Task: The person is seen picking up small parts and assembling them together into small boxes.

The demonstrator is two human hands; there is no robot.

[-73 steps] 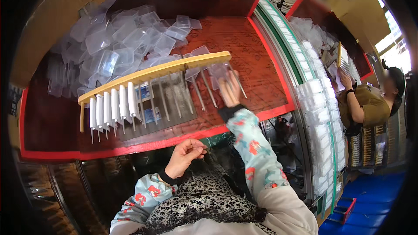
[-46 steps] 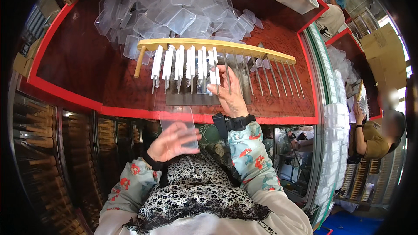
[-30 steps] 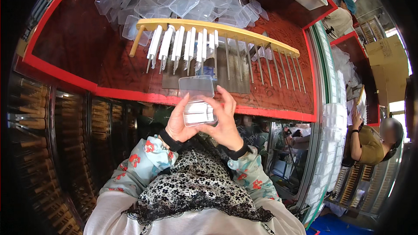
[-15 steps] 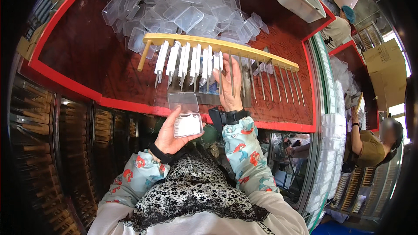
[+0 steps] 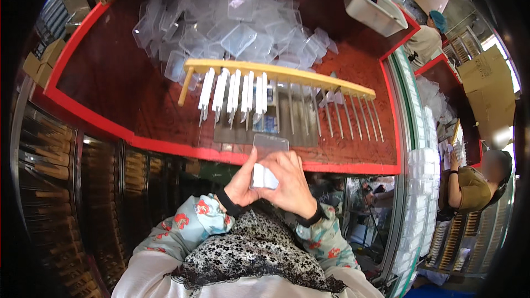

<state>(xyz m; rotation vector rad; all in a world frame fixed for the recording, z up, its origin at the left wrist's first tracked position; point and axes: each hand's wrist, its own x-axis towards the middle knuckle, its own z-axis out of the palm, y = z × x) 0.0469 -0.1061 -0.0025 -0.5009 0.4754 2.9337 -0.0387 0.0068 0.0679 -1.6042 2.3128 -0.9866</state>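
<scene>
My left hand (image 5: 241, 183) holds a small clear plastic box (image 5: 271, 143) near my waist, its lid standing up. A stack of thin white pieces (image 5: 264, 177) shows inside; what they are exactly, I cannot make out. Over the right part of the box, my right hand (image 5: 291, 183) has its fingers curled onto the white pieces, hiding their right side. Beyond both hands a wooden bar (image 5: 281, 75) with a row of metal rods lies on the red table. Bundles of white pieces (image 5: 233, 92) hang on several rods at its left, while the rods at right are bare.
A heap of clear plastic boxes (image 5: 237, 27) covers the back of the red table (image 5: 99, 77). A white bin (image 5: 375, 8) stands at the far right. Racks of wooden-handled bars (image 5: 49, 160) fill the left. Stacked clear boxes (image 5: 422, 187) and a co-worker (image 5: 469, 187) are at right.
My right hand has come back from the rods to the box, and the rod it was at is now bare. The left hand has moved slightly right with the box.
</scene>
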